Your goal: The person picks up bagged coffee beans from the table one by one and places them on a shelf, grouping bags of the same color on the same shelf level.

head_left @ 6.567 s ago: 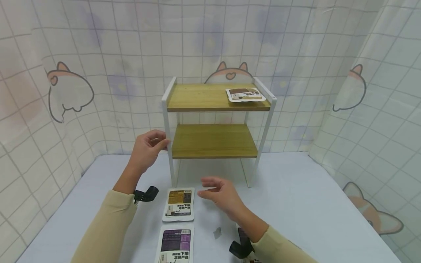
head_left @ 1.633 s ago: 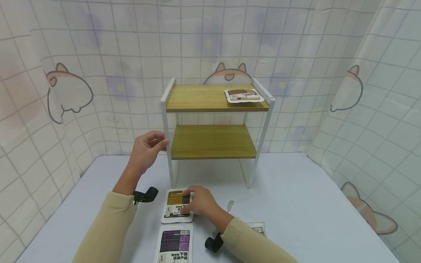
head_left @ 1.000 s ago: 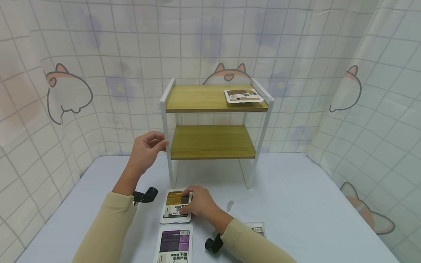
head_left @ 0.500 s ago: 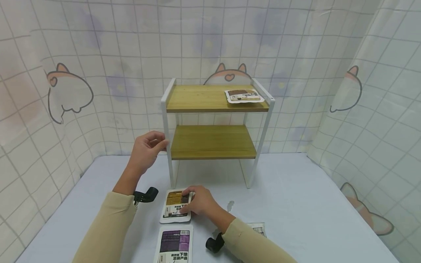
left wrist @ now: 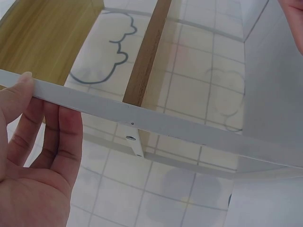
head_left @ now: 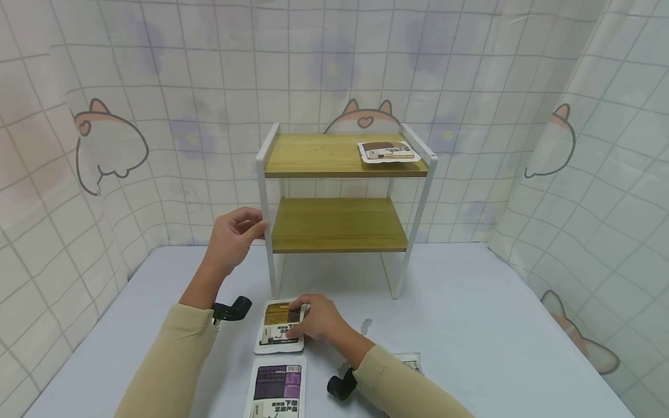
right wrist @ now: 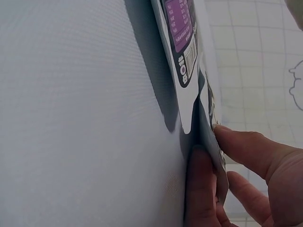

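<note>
My left hand (head_left: 232, 238) pinches the left front post of a two-tier shelf (head_left: 340, 226) with white frame and wooden boards. In the left wrist view, the thumb lies on the white bar (left wrist: 180, 126) and the fingers curl behind it. My right hand (head_left: 323, 320) pinches the right edge of a white flat pouch (head_left: 274, 330) with a yellow and black label, lying on the table before the shelf. In the right wrist view, the thumb (right wrist: 241, 144) sits on the pouch's face and a finger (right wrist: 201, 189) reaches beneath its edge.
A purple-labelled pouch (head_left: 274, 389) lies nearer the front. Another pouch (head_left: 410, 362) is partly hidden under the right sleeve. A brown-labelled pouch (head_left: 389, 152) rests on the top board's right side. Gridded cloth (head_left: 209, 87) hangs behind and at both sides.
The right hand came down and left from above the table onto the yellow-labelled pouch and gripped its edge. Over the last second both hands have stayed nearly still.
</note>
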Available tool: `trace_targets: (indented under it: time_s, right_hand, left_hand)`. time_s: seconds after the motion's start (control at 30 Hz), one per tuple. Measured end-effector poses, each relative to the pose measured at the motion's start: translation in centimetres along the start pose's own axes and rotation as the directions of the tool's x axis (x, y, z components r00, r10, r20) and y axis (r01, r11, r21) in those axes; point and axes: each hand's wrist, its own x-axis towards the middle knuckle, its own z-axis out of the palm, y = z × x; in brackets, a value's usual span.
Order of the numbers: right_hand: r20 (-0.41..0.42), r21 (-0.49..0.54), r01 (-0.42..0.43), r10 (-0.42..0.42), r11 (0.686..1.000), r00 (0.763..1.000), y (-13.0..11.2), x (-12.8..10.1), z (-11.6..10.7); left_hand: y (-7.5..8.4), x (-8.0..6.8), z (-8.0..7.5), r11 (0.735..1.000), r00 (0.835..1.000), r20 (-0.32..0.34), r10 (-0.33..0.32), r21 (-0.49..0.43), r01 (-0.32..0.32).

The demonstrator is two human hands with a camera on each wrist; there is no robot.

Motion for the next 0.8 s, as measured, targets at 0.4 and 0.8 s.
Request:
trace_targets:
  time_s: [0.4, 0.8]
  right_hand:
    - [0.009, 0.006, 0.006, -0.007, 1.0, 1.0, -0.07, -0.03, -0.03]
    - [0.005, 0.004, 0.007, -0.007, 1.0, 1.0, 0.07, -0.03, 0.02]
  left_hand:
    - [0.03, -0.1, -0.07, 1.0, 1.0, -0.008, -0.001, -0.001, 0.001]
    - [-0.16, 0.08, -0.03, 1.0, 1.0, -0.004, -0.01, 0.015, 0.01]
